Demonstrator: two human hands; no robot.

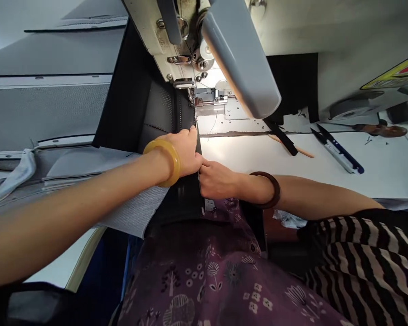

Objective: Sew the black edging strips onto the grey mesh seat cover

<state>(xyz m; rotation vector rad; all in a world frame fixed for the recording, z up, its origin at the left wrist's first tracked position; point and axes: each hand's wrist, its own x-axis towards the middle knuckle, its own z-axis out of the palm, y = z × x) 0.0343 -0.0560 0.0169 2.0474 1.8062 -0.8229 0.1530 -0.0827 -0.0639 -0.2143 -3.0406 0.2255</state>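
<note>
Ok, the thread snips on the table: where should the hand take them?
Take the thread snips by their silver-and-blue body, not the dark pointed tips, coming from above on the near side with the right hand, the closer one. They lie flat on the white table, tips pointing away from the person, so the body end is nearest. A pinch across the two arms probably works best.

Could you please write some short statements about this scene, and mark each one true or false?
The left hand wears a yellow bangle: true.
The right hand wears a metal watch: false; a dark brown bangle is on that wrist.
Both hands touch a black panel at the sewing machine: true.
The blue-handled thread snips are in the right hand: false; they lie on the white table, apart from the hands.
</note>
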